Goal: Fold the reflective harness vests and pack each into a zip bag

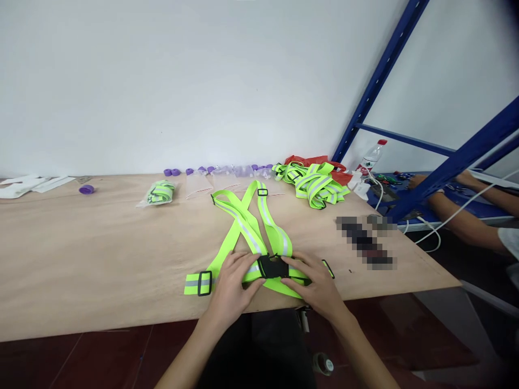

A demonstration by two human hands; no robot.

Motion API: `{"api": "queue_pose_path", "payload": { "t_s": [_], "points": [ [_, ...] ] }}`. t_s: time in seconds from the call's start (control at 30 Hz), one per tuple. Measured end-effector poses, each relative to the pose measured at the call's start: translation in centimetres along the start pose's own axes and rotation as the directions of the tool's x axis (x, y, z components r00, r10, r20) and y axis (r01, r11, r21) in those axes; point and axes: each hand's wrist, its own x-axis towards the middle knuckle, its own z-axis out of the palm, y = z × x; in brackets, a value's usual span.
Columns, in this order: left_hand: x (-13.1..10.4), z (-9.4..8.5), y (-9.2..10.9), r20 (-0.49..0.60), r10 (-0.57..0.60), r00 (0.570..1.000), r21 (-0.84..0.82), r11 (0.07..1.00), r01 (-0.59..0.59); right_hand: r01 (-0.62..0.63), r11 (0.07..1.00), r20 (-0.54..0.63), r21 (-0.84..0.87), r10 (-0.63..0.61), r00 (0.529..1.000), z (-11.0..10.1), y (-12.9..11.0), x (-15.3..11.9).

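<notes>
A neon-green reflective harness (245, 222) with grey stripes lies spread on the table, two of its straps crossing. At its waist belt sits a black side-release buckle (272, 266). My left hand (234, 283) grips the left end of the buckle and the belt between thumb and fingers. On the opposite end, my right hand (314, 281) pinches the buckle the same way. The two buckle halves look joined. A black slide adjuster (205, 283) shows on the strap left of my left hand, and another adjuster (263, 192) is on an upper strap.
On the wooden table (101, 259) are a bagged harness (161, 192), clear plastic bags (198, 185), purple caps (86, 189) and a heap of green straps (318, 183). A bottle (371, 156) stands near a blue rack (377, 81). Another person's arms (466, 213) are at right.
</notes>
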Motion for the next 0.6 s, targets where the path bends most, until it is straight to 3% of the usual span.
{"api": "queue_pose_path", "payload": {
  "t_s": [0.1,0.2,0.37,0.47,0.6],
  "points": [
    [-0.6,-1.3,0.7,0.007,0.047,0.999,0.079,0.996,-0.048,-0.02,1.0,-0.031,-0.016,0.019,0.999,-1.6,0.4,-0.2],
    [-1.6,-4.3,0.8,0.019,0.116,0.993,0.136,0.984,-0.117,-0.118,0.993,-0.084,0.025,0.12,0.989,-4.1,1.9,-1.0],
    [-3.8,-9.1,-1.7,0.115,0.092,0.989,0.261,0.958,-0.119,-0.268,0.963,0.067,0.018,0.267,0.961,-6.9,6.0,-3.1],
    [-4.6,-10.0,-3.7,0.182,0.045,0.982,0.247,0.965,-0.09,-0.27,0.963,0.125,-0.013,0.27,0.955,-7.0,7.2,-3.5],
    [-4.9,-9.9,-5.0,0.137,0.051,0.989,0.192,0.978,-0.078,-0.215,0.977,0.23,0.002,0.209,0.95,-6.9,6.9,-2.4]
  ]
}}
